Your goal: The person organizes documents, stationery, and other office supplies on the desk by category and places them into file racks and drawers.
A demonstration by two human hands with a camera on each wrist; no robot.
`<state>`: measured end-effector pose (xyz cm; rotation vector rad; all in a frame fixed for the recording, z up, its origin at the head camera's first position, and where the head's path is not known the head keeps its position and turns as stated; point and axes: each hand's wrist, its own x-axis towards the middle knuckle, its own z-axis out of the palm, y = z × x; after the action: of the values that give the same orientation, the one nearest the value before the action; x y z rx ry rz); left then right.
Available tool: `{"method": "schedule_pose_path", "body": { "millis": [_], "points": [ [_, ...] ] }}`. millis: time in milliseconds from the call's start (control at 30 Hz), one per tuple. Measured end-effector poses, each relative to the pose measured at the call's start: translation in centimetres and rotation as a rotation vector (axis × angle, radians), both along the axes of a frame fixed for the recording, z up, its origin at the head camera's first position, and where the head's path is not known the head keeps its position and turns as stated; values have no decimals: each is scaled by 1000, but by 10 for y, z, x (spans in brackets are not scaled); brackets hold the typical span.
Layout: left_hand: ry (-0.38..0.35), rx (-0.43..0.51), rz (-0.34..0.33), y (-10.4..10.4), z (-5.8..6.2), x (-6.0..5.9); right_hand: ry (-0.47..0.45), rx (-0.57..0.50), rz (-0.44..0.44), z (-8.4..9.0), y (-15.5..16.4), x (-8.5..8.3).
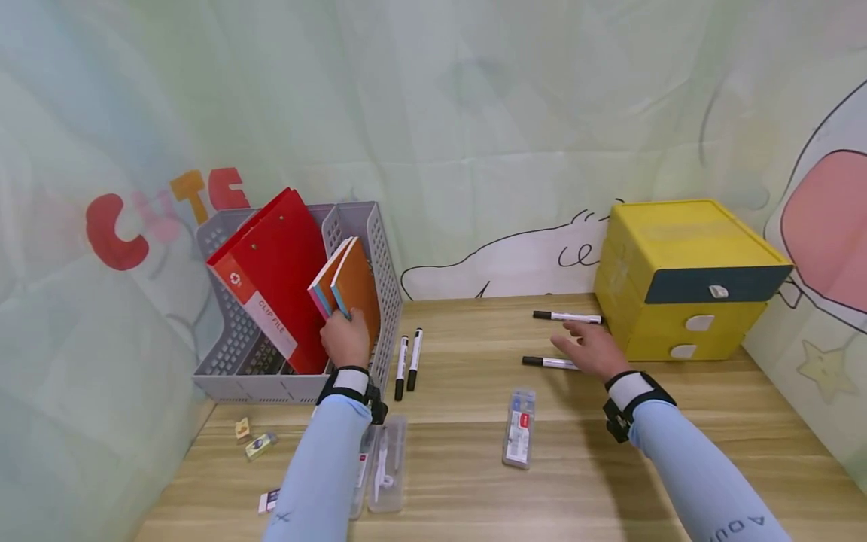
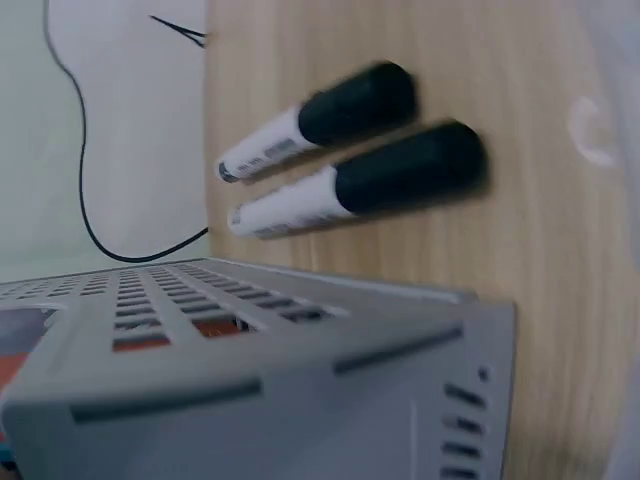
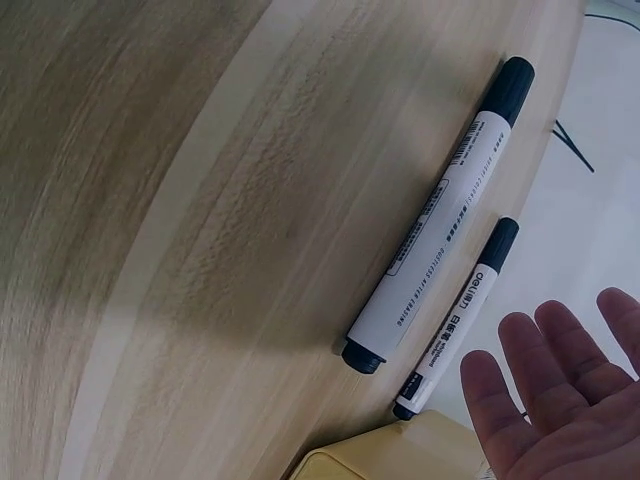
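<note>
In the head view my left hand [image 1: 347,337] grips the near ends of thin notebooks [image 1: 357,282] with an orange cover, standing in the right part of a grey file rack [image 1: 267,389]. Part of that grip is hidden. A red clip file [image 1: 278,278] leans in the rack beside them. My right hand [image 1: 591,351], fingers extended, hovers over the table near two whiteboard markers: a nearer marker [image 1: 550,363] and a farther marker [image 1: 567,317]. In the right wrist view the fingers [image 3: 545,370] hold nothing, and both black-capped markers lie apart from them.
A yellow drawer box [image 1: 684,233] stands at the right against the wall. Two more markers [image 1: 408,365] lie beside the rack. Nearer me are a pencil-lead case [image 1: 519,429], a clear case [image 1: 387,467] with a white tool, and small erasers [image 1: 260,446].
</note>
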<state>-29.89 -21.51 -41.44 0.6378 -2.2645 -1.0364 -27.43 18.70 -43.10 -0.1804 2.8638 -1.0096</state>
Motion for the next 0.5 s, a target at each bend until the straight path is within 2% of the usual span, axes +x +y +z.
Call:
{"method": "schedule_pose_path", "body": {
  "millis": [133, 267, 367, 500],
  "points": [
    [-76, -199, 38, -3, -1, 5, 10, -4, 3, -1, 1, 2],
    [-113, -380, 70, -12, -1, 10, 25, -14, 4, -1, 2, 4],
    [-134, -438, 83, -19, 0, 13, 28, -19, -5, 0, 4, 5],
    [-178, -458, 86, -26, 2, 13, 23, -44, -58, 1, 8, 6]
  ]
}}
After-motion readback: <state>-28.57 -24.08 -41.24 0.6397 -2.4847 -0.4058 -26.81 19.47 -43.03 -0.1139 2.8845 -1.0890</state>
